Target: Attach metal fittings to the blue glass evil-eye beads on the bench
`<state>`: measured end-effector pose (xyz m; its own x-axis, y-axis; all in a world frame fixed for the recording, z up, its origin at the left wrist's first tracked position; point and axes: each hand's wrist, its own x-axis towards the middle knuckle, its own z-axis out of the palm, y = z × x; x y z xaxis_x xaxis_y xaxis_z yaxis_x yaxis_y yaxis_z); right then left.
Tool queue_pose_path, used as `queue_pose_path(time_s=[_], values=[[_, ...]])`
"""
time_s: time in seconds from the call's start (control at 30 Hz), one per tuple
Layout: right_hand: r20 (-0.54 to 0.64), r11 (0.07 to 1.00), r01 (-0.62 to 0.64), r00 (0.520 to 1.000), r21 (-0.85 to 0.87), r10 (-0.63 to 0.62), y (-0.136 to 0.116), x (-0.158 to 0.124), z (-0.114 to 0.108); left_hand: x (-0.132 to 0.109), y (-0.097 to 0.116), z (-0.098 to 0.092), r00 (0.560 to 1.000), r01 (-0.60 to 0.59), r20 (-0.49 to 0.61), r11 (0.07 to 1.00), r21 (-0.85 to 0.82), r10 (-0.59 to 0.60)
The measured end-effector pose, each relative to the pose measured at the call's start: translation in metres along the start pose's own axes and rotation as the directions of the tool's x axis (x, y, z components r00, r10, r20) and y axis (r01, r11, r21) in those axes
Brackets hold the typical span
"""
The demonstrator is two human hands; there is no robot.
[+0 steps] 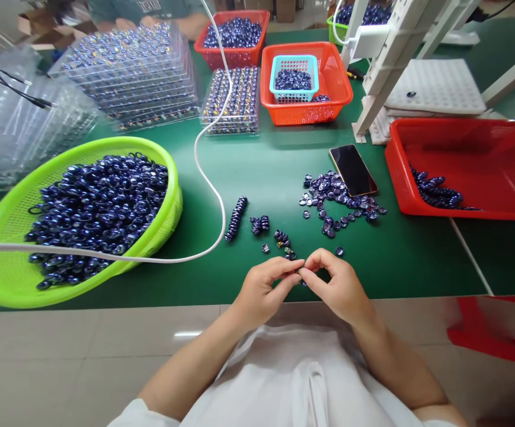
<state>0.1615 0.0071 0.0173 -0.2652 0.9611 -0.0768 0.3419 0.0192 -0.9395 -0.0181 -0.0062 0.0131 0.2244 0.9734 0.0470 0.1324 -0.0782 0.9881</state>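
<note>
My left hand (264, 290) and my right hand (335, 284) meet at the table's near edge, fingertips pinched together on a small dark blue bead piece (298, 272). Just beyond them lie short stacked rows of blue beads (236, 218) and a few small clusters (259, 224). A loose pile of flat blue beads (339, 198) is spread further right on the green table (275, 172). A lime-green basket (3, 279) heaped with dark blue rings sits at my left.
A phone (353, 169) lies by the loose pile. A red tray (483, 160) with some beads is at right. An orange basket (328, 89) holds a small blue basket. Clear trays (137, 77) of beads are stacked behind. A white cable (208, 178) crosses the table. Another person sits opposite.
</note>
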Motion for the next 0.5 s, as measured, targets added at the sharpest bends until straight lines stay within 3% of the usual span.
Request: queue_pose_path(time_s=[0.1, 0.17, 0.27, 0.5], values=[[-0.003, 0.998, 0.053, 0.999, 0.042, -0.053, 0.007, -0.002, 0.002, 0.001, 0.003, 0.003, 0.955, 0.275, -0.059, 0.939, -0.207, -0.292], [-0.015, 0.993, 0.084, 0.996, 0.080, -0.083, 0.014, -0.006, 0.002, 0.003, 0.004, 0.004, 0.908, 0.372, -0.073, 0.873, -0.316, -0.413], [-0.056, 0.989, 0.114, 0.992, 0.090, -0.109, 0.024, -0.013, 0.002, 0.005, 0.004, 0.005, 0.880, 0.403, -0.085, 0.828, -0.389, -0.468], [-0.080, 0.981, 0.184, 0.981, 0.059, -0.179, 0.031, -0.021, 0.000, 0.008, 0.002, 0.009, 0.881, 0.407, -0.079, 0.833, -0.374, -0.466]])
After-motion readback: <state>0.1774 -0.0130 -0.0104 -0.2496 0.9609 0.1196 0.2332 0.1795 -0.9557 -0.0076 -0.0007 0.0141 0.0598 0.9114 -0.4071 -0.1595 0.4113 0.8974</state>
